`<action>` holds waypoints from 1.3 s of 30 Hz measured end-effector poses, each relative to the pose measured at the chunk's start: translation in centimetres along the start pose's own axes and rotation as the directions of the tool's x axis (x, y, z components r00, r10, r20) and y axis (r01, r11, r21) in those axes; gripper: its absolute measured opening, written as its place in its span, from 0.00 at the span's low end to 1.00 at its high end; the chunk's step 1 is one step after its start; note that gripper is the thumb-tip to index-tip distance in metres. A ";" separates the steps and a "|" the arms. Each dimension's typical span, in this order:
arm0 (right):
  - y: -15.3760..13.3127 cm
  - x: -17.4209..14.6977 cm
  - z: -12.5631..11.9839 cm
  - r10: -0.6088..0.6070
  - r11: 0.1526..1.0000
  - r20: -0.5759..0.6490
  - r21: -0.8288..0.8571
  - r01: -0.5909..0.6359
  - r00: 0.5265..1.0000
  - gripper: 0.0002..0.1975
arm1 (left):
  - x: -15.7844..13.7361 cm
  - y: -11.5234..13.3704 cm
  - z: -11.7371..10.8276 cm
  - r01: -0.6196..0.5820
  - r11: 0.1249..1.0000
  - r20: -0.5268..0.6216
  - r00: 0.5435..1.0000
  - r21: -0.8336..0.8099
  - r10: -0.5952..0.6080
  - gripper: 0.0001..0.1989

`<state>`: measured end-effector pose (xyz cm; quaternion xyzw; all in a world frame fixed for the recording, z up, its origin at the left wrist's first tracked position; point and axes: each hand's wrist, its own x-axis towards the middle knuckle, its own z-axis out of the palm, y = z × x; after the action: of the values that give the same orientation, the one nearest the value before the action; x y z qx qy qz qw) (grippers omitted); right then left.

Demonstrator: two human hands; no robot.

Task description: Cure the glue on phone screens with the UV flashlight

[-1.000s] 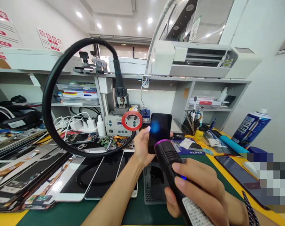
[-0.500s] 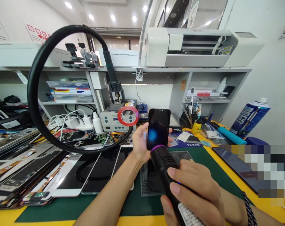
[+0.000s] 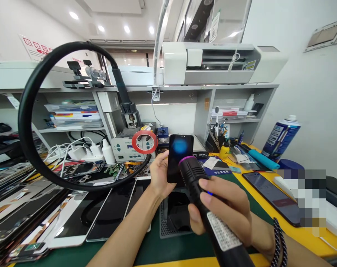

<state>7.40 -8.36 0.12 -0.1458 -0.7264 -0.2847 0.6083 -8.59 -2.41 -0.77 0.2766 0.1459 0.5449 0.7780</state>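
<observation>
Your right hand (image 3: 229, 207) wraps its grip round the flashlight (image 3: 194, 176), whose long axis slants up-left to the phone (image 3: 176, 159), clasped upright by your left hand (image 3: 159, 172) towards the tabletop's (image 3: 168, 263) far edge, though whether they touch is unclear.

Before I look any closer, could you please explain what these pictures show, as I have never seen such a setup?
There is no robot here: these are one person's bare hands, seen by a camera worn on the head, looking forward and down. The left hand holds a dark phone. The right hand grips a black flashlight pointed toward it, and a blue glow shows on the screen. Beneath lies a green mat. To the left are flat screen panels, with a thick black hose looping above.
</observation>
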 end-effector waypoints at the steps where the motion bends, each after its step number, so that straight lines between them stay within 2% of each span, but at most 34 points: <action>1: 0.4 0.2 0.1 -0.020 1.000 -0.031 0.002 0.020 0.999 0.12 | 0.1 -0.1 0.0 0.002 1.000 -0.007 1.000 -0.001 -0.002 0.24; 3: 1.2 0.5 0.4 -0.026 1.000 -0.089 0.016 0.027 0.996 0.12 | 0.3 -0.4 0.0 0.016 1.000 -0.025 1.000 0.001 -0.016 0.23; 8: 2.4 0.5 1.4 0.084 0.996 -0.187 0.047 -0.076 0.979 0.12 | 0.5 -0.8 0.1 0.066 0.998 -0.078 0.995 0.003 -0.066 0.19; 13: 3.4 0.4 1.2 0.085 0.996 -0.135 0.051 -0.079 0.987 0.15 | 0.3 -0.7 0.6 0.116 0.993 -0.091 0.989 -0.021 -0.117 0.22; 16: 3.9 0.3 1.1 0.143 0.989 -0.135 0.041 -0.139 0.980 0.17 | 0.1 -0.6 0.9 0.111 0.993 -0.080 0.990 -0.046 -0.114 0.22; 23: 5.5 -0.4 2.2 0.225 0.974 -0.233 0.083 -0.211 0.946 0.13 | 0.0 -0.6 1.0 0.124 0.992 -0.080 0.989 -0.030 -0.126 0.26; 30: 5.3 -0.6 2.7 0.321 0.947 -0.230 0.104 -0.305 0.919 0.11 | -0.2 -0.5 1.4 0.131 0.991 -0.096 0.987 0.000 -0.130 0.27; 39: 5.1 0.0 3.0 0.338 0.940 -0.298 0.155 -0.304 0.893 0.09 | -0.1 -0.6 1.0 0.125 0.992 -0.065 0.990 0.023 -0.123 0.28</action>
<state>7.87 -2.58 1.01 -0.1836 -0.5977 -0.1615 0.7635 -7.68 -2.90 -0.31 0.2600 0.1948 0.5022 0.8014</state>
